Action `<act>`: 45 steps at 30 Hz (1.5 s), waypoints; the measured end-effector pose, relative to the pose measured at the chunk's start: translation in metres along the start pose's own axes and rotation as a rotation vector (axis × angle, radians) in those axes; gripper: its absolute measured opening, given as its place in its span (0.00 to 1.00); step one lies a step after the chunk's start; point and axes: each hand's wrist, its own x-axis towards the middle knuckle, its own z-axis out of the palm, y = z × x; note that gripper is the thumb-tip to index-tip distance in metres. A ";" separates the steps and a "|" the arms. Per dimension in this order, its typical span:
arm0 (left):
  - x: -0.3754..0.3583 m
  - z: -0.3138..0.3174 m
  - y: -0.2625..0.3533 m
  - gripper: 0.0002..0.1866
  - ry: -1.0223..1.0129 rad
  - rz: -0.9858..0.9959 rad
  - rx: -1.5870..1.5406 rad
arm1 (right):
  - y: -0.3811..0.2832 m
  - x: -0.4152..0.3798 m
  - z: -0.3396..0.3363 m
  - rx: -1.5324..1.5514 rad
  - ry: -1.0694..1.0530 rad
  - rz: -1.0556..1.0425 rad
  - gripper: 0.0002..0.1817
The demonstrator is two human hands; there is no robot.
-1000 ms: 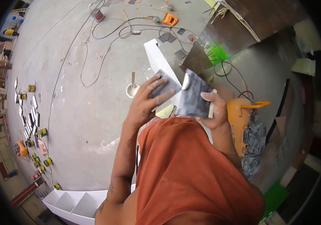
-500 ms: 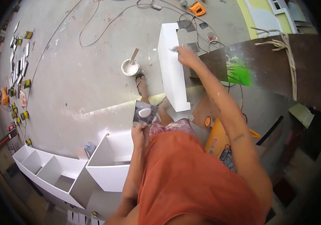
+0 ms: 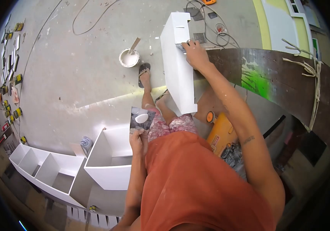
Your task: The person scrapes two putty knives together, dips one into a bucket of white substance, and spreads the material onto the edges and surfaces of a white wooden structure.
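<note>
My left hand [image 3: 136, 142] grips the lower edge of a dark, smeared flat board [image 3: 136, 124], held by my thigh. A rounded dollop of white putty [image 3: 142, 118] sits on it, with thinner smears around. My right arm is stretched forward, and my right hand [image 3: 197, 56] is closed on a putty knife [image 3: 180, 47]. Its blade lies against the top edge of a long white panel piece [image 3: 177, 73] with notched ends. My fingers partly hide the knife. A thin line shows on the panel's surface beyond the blade.
A bucket of white paste [image 3: 129, 58] with a wooden stick [image 3: 134, 44] stands near my foot. White cabinet boxes [image 3: 109, 175] are at lower left. A brown board [image 3: 276, 77] with green paint lies right, above a yellow-orange case [image 3: 221, 133]. Cables [image 3: 91, 29] cross the floor.
My view has shifted a little. The putty knife has come slightly nearer along the white panel and now rests at its edge. My left hand still holds the board with putty.
</note>
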 end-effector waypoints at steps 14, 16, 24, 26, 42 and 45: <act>0.009 -0.007 -0.003 0.08 0.043 -0.004 -0.011 | -0.005 0.021 0.007 -0.045 0.004 0.038 0.19; 0.011 -0.015 -0.008 0.07 -0.043 -0.017 -0.059 | -0.009 -0.006 0.019 -0.024 0.023 0.033 0.21; 0.007 0.063 0.002 0.19 -0.301 -0.135 -0.070 | -0.032 -0.096 0.015 0.034 -0.008 0.025 0.27; 0.034 0.064 -0.006 0.28 -0.473 -0.226 -0.012 | -0.033 -0.104 -0.012 0.101 -0.272 0.058 0.27; 0.031 0.146 0.025 0.29 -0.763 -0.114 0.159 | -0.020 -0.052 -0.048 0.401 0.169 -0.254 0.33; 0.028 0.136 0.026 0.29 -0.744 -0.121 0.234 | 0.003 0.035 -0.032 0.152 0.257 -0.116 0.29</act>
